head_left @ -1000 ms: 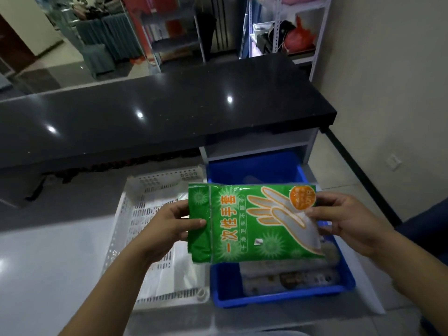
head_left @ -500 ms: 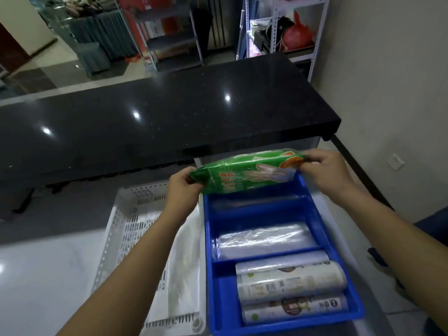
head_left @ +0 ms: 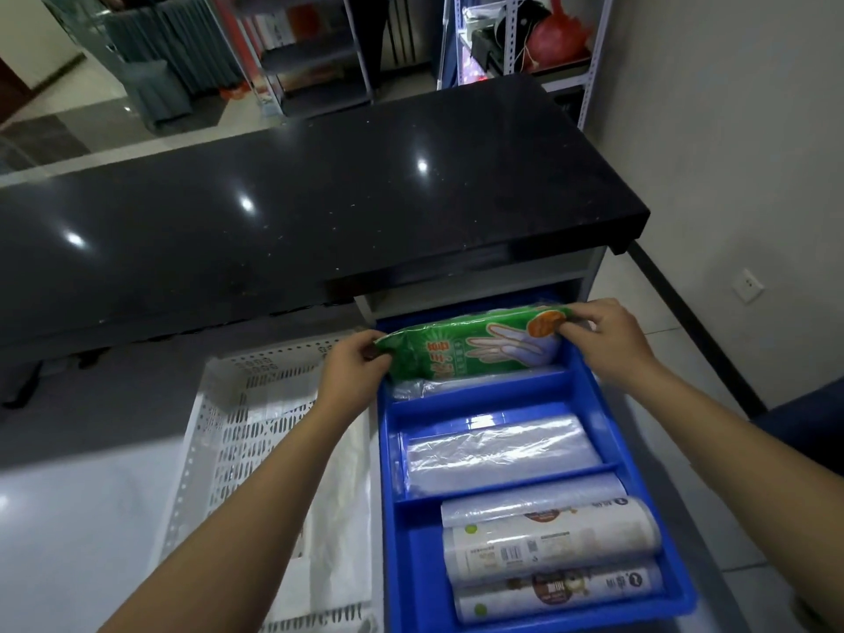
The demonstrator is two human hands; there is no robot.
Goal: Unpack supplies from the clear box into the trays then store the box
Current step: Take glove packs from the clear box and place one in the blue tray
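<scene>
A green pack of disposable gloves [head_left: 470, 347] is held by both ends over the far compartment of the blue divided tray [head_left: 498, 402]. My left hand [head_left: 356, 363] pinches its left end and my right hand [head_left: 603, 333] pinches its right end. The pack's lower edge dips into that compartment, onto clear plastic lying there. The middle compartment holds a clear plastic-wrapped pack [head_left: 498, 450]. Three rolls with printed labels [head_left: 552, 548] lie in the near compartment. The clear box is not in view.
A white perforated tray [head_left: 237, 431] with white bags inside sits left of the blue tray. A black counter top [head_left: 297, 212] overhangs the trays at the back. Shelving stands beyond it, and a wall with a socket is on the right.
Both hands carried the green glove pack from in front of me, face up, out to the far end of the blue tray and lowered it into the back compartment.
</scene>
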